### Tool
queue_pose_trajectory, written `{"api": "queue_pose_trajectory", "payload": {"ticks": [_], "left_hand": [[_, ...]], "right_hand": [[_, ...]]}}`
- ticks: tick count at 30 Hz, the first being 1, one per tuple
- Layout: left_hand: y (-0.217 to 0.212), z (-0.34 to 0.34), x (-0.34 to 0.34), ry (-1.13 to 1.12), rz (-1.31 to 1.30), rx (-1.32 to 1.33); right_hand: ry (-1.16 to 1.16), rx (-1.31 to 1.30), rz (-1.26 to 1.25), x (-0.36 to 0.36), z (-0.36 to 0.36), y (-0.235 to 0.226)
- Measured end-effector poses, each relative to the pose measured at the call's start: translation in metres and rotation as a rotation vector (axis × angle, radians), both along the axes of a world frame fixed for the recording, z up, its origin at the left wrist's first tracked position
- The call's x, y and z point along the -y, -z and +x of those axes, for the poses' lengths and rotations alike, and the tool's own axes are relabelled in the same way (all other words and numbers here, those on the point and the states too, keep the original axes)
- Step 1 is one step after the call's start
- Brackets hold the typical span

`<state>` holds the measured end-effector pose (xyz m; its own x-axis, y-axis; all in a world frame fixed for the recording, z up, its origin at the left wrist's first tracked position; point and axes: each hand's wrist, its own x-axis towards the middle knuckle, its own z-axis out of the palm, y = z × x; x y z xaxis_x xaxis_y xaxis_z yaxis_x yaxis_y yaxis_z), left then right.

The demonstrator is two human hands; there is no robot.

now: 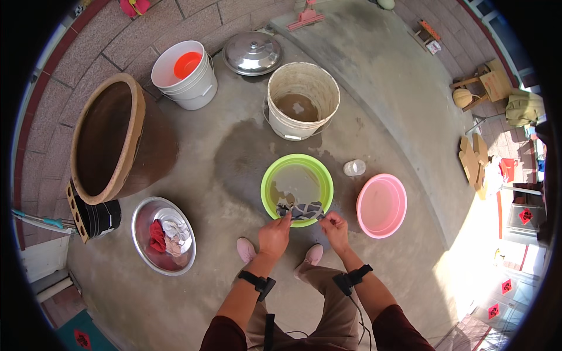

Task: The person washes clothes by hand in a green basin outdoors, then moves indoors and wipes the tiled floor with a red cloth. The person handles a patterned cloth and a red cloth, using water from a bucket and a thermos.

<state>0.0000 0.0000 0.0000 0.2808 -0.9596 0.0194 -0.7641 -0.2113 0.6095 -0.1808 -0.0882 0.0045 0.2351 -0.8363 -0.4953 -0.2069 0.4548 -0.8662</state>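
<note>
A dark patterned cloth (301, 210) with pale lines stretches between my two hands. It hangs at the near side of a lime-green basin (264, 188) that holds murky water. My left hand (274, 236) pinches the cloth's left end, close to the basin's near rim. At the other end, the fingers of my right hand (336, 229) are closed on its right corner. Part of the basin's near rim is hidden behind the cloth and hands.
Right of the green basin stand a pink basin (380, 233) with liquid and a small whitish cup (354, 168). A metal basin (142, 248) with red and pale cloths is at left. Beyond are a dirty white bucket (294, 130), a brown clay vat (155, 149) and another white bucket (196, 93).
</note>
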Motion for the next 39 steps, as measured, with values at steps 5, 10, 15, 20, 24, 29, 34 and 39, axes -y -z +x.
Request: {"api": "queue_pose_trajectory", "payload": {"ticks": [5,10,15,20,24,29,34,39], "left_hand": [[0.056,0.003,0.017,0.004,-0.035,-0.052],[0.117,0.02,-0.003,-0.01,0.246,-0.162],[0.181,0.048,-0.031,-0.071,0.241,-0.4],[0.246,0.06,-0.02,-0.352,0.321,-1.067],[0.279,0.055,-0.004,-0.282,0.307,-1.111],[0.291,0.034,0.023,-0.097,0.286,-1.085],[0.286,0.025,0.019,-0.101,0.258,-1.185],[0.302,0.039,0.018,-0.131,0.32,-1.062]], "right_hand": [[0.082,-0.116,-0.196,0.008,0.003,0.078],[-0.37,-0.76,-0.081,0.018,-0.012,0.16],[-0.602,-0.796,-0.041,0.037,-0.016,0.247],[-0.729,-0.768,-0.261,0.049,0.011,0.347],[-0.758,-0.952,-0.338,0.025,0.024,0.405],[-1.147,-0.945,-0.135,0.041,0.01,0.432],[-0.824,-1.119,-0.31,0.027,0.006,0.433],[-0.973,-0.975,-0.185,0.009,0.011,0.443]]}}
